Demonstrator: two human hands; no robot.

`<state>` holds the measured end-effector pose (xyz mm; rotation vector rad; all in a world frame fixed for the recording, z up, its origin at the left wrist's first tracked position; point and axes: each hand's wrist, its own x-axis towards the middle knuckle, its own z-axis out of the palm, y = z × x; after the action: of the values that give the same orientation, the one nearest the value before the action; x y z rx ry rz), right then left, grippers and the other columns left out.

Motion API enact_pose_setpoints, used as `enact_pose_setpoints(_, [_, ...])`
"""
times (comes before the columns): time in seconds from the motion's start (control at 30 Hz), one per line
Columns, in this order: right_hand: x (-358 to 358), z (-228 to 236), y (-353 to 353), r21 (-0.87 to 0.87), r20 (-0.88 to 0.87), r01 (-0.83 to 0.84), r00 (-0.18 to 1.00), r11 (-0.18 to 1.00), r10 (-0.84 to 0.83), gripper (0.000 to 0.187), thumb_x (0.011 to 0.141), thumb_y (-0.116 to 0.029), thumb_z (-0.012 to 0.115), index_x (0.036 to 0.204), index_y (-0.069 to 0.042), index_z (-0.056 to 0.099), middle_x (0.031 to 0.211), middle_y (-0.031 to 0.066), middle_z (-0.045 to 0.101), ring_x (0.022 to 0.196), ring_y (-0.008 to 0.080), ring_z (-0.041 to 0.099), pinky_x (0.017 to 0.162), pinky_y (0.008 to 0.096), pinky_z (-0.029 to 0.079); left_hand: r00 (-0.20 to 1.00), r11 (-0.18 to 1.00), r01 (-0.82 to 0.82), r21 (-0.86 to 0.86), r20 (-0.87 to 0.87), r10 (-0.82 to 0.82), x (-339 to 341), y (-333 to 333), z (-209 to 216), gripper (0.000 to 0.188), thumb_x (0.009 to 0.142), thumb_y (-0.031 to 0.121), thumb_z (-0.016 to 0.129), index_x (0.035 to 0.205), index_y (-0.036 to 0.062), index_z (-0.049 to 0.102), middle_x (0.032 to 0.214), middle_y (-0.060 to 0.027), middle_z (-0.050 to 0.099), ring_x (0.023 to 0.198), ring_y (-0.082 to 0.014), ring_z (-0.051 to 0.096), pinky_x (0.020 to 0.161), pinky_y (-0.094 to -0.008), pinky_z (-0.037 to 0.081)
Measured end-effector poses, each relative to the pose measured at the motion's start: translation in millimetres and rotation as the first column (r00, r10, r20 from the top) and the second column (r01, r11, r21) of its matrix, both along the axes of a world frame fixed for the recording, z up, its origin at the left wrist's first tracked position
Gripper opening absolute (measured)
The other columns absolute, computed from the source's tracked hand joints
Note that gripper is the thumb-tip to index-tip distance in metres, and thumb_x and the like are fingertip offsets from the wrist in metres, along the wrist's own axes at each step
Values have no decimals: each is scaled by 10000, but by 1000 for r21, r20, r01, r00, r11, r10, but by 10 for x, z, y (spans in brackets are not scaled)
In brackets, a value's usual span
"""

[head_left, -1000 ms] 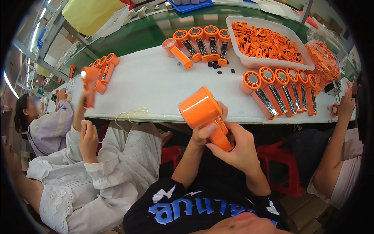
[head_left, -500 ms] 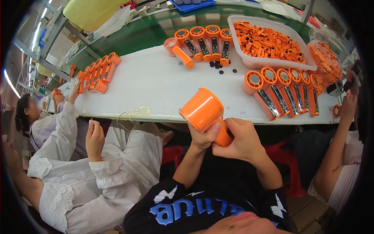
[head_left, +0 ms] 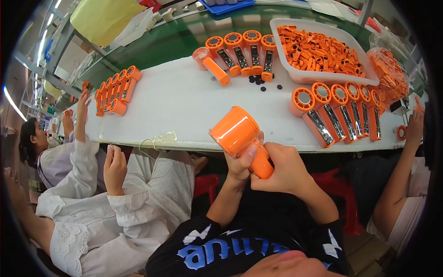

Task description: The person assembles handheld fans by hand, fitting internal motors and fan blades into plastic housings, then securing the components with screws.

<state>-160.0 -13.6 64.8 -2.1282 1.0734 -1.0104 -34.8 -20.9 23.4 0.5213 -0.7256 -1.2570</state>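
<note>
Over the table's near edge I hold an orange handheld device [head_left: 235,132] with a wide cup-shaped head and a straight handle. My left hand [head_left: 241,166] is wrapped round it below the head, its thumb on the neck. The fingers of my right hand [head_left: 287,170] close round the handle from the right; what its fingertips press on is hidden. To the right on the table, several similar devices [head_left: 317,123] lie in a row, with circuit parts showing in their open handles. Another such row [head_left: 254,57] lies farther back, beside small black discs [head_left: 262,89].
A translucent tub [head_left: 302,77] of small orange parts [head_left: 318,53] stands at the back right, beside a clear bag of orange parts [head_left: 387,76]. More devices [head_left: 131,85] stand at the left. People sit on both sides; one white-sleeved arm [head_left: 122,207] is close by.
The device in my hands has shifted slightly left, and its handle shows more. At the left, the white-sleeved person's far hand has moved away from the orange devices.
</note>
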Motion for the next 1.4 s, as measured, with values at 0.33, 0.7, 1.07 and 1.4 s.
enact_pose_setpoints(0.33, [49,-201,-56,83,-6,35,999,996,-34,382,612,-319,734,719,-1,550,605,145,583,559,336,609,541,393,505,967,979,187,77,163,-198,130,-104,-32,324,777,176,654,1047,31,548,916,-73,558,809,-136,525,697,-262,465])
enact_pose_setpoints(0.7, [93,-266,-218,144,-19,74,997,987,-72,293,649,-189,708,783,40,583,598,152,584,549,243,605,564,340,482,989,993,120,-21,88,-118,-44,-469,-321,304,806,177,704,1061,81,568,885,40,537,781,-49,491,677,-239,434])
enact_pose_setpoints(1.07, [-115,-576,-382,129,7,23,1000,991,-24,414,677,-282,700,812,90,578,580,134,568,539,157,545,548,351,443,975,997,31,69,219,-46,-83,-422,-196,134,761,123,679,820,54,580,725,54,520,681,-38,450,599,-251,405])
enact_pose_setpoints(1.4, [-302,-319,-104,523,58,-227,971,822,231,442,672,-386,790,777,-14,576,686,46,539,652,102,503,582,255,382,948,944,287,-161,-95,-304,356,-215,-80,1105,651,376,827,1481,70,165,1241,-91,529,1111,-220,567,941,-354,479])
